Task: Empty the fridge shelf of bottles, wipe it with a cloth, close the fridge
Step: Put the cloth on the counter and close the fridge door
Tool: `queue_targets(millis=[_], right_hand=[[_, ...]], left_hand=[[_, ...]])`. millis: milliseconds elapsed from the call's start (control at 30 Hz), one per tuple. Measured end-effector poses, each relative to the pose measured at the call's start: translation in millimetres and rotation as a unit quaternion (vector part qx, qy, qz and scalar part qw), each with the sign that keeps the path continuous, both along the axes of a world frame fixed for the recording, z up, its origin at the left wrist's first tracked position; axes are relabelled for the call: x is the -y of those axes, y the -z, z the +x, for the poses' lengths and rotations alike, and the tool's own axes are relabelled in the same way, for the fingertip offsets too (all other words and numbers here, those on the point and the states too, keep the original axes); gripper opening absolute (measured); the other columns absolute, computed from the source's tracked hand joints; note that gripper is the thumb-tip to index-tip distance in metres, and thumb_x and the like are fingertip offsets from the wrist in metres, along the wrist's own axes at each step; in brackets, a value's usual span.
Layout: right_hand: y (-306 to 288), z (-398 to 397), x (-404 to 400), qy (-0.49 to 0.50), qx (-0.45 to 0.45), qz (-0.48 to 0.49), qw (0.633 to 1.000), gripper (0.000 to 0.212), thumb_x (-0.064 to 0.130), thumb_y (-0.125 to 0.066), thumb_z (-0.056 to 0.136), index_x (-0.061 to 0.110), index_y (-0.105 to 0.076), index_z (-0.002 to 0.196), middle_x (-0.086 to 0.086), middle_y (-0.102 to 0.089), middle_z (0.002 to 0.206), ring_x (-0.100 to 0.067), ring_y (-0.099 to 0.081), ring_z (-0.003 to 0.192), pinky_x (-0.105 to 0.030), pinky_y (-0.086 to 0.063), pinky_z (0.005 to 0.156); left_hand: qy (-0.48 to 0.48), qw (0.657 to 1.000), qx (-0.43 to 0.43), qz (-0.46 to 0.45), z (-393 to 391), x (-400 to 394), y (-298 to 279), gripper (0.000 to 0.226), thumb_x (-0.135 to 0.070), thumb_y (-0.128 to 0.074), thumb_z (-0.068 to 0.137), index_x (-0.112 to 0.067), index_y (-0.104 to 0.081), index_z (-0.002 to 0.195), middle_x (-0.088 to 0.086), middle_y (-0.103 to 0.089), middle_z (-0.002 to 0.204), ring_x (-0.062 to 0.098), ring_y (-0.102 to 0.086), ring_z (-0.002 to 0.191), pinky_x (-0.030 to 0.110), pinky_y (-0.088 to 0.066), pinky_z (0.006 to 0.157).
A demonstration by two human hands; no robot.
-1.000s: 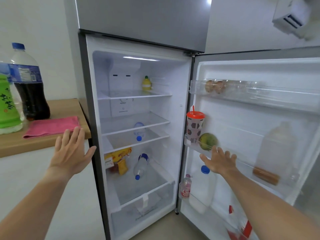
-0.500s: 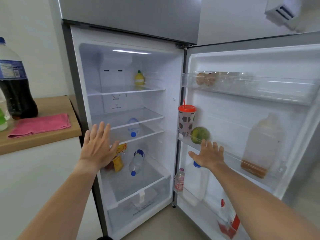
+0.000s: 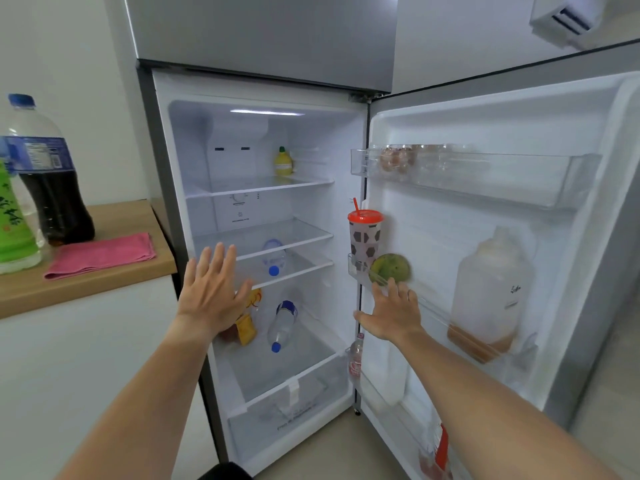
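Lying just beyond the empty, spread left grip [image 3: 211, 296], a water bottle [image 3: 282, 325].

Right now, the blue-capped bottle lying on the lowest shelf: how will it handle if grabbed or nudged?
The clear bottle with the blue cap lies on its side on the glass shelf, so a nudge would probably roll it. It looks like thin plastic, likely to give under a squeeze. How full it is I cannot tell, so its weight is uncertain.
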State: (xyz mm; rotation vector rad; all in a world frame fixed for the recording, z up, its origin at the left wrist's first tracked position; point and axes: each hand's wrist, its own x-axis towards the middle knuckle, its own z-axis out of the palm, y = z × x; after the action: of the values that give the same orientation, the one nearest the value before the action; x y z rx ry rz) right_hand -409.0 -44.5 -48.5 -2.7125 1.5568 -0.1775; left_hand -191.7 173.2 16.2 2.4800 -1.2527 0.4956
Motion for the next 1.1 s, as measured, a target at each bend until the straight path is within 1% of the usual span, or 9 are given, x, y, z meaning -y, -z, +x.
queue_targets(millis=[200, 333, 400, 467, 567, 667, 767, 900, 1100], right_hand=[[-2, 28, -22, -0.045, 0.017, 0.019, 0.999, 0.081, 0.065, -0.038, 0.092, 0.027, -0.017, 0.160, -0.016, 0.004, 0.169, -0.039, 0.007, 0.154, -0.053, 0.002, 0.122], [-5, 50, -39, -0.077, 0.056, 0.010, 0.995, 0.079, 0.062, -0.041, 0.094, 0.023, -0.019, 0.160, -0.016, 0.000, 0.168, -0.034, 0.002, 0.155, -0.052, 0.000, 0.122], [-8, 64, -50, -0.113, 0.083, 0.009, 0.990, 0.078, 0.059, -0.043, 0.096, 0.020, -0.019, 0.159, -0.016, -0.002, 0.168, -0.034, 0.000, 0.155, -0.051, -0.002, 0.123], [-11, 78, -61, -0.151, 0.103, -0.004, 0.983, 0.077, 0.056, -0.044, 0.098, 0.017, -0.018, 0.159, -0.016, -0.003, 0.168, -0.033, 0.000, 0.155, -0.050, -0.002, 0.124], [-22, 102, -81, -0.198, 0.126, -0.029, 0.971, 0.081, 0.053, -0.046, 0.098, 0.015, -0.010, 0.161, -0.016, 0.000, 0.169, -0.032, 0.002, 0.156, -0.050, 0.002, 0.123], [-34, 123, -104, -0.239, 0.126, -0.057, 0.961, 0.085, 0.052, -0.044, 0.098, 0.011, -0.005, 0.161, -0.018, 0.002, 0.168, -0.032, 0.004, 0.156, -0.050, 0.005, 0.123], [-46, 141, -125, -0.269, 0.130, -0.076, 0.951, 0.084, 0.050, -0.042, 0.099, 0.009, -0.002, 0.161, -0.018, 0.003, 0.168, -0.032, 0.006, 0.155, -0.051, 0.005, 0.124], [-67, 160, -150, -0.299, 0.155, -0.101, 0.936, 0.082, 0.048, -0.040, 0.101, 0.010, 0.001, 0.161, -0.017, 0.005, 0.168, -0.032, 0.007, 0.155, -0.052, 0.005, 0.124], [-101, 176, -177, -0.322, 0.172, -0.138, 0.921, 0.080, 0.048, -0.038, 0.102, 0.010, 0.001, 0.161, -0.018, 0.007, 0.168, -0.032, 0.008, 0.155, -0.052, 0.005, 0.124]], left_hand=[[-0.009, 1.000, 0.014, -0.001, 1, -13, -5, 0.073, -0.048, -0.035, 0.099, -0.014, -0.011, 0.158, 0.009, -0.010, 0.167, 0.029, -0.006, 0.155, 0.047, -0.006, 0.125], [-0.022, 1.000, 0.007, -0.004, 4, -21, -7, 0.072, -0.048, -0.035, 0.099, -0.015, -0.010, 0.158, 0.007, -0.009, 0.167, 0.028, -0.007, 0.155, 0.046, -0.007, 0.126], [-0.031, 0.999, 0.012, 0.001, 6, -27, -6, 0.073, -0.049, -0.034, 0.099, -0.014, -0.010, 0.158, 0.006, -0.010, 0.167, 0.029, -0.007, 0.155, 0.046, -0.008, 0.126], [-0.037, 0.999, 0.016, 0.004, 6, -32, -6, 0.073, -0.050, -0.034, 0.099, -0.013, -0.010, 0.158, 0.005, -0.011, 0.167, 0.028, -0.008, 0.154, 0.045, -0.009, 0.126], [-0.053, 0.998, 0.021, -0.002, 9, -44, -6, 0.073, -0.049, -0.034, 0.099, -0.012, -0.011, 0.158, 0.004, -0.012, 0.166, 0.027, -0.010, 0.154, 0.045, -0.011, 0.126], [-0.074, 0.997, 0.010, -0.006, 14, -61, -6, 0.072, -0.049, -0.033, 0.099, -0.011, -0.013, 0.157, 0.005, -0.012, 0.166, 0.026, -0.010, 0.154, 0.045, -0.010, 0.125], [-0.092, 0.995, 0.026, -0.014, 19, -79, -5, 0.068, -0.049, -0.036, 0.098, -0.012, -0.023, 0.153, 0.006, -0.024, 0.161, 0.025, -0.021, 0.149, 0.046, -0.018, 0.123], [-0.127, 0.992, -0.009, -0.015, 28, -97, -4, 0.073, -0.050, -0.035, 0.099, -0.011, -0.014, 0.157, 0.004, -0.013, 0.167, 0.023, -0.010, 0.154, 0.045, -0.010, 0.125], [-0.154, 0.986, -0.038, -0.047, 32, -115, -14, 0.074, -0.051, -0.031, 0.100, -0.012, -0.008, 0.158, 0.005, -0.008, 0.167, 0.025, -0.005, 0.155, 0.045, -0.007, 0.126]])
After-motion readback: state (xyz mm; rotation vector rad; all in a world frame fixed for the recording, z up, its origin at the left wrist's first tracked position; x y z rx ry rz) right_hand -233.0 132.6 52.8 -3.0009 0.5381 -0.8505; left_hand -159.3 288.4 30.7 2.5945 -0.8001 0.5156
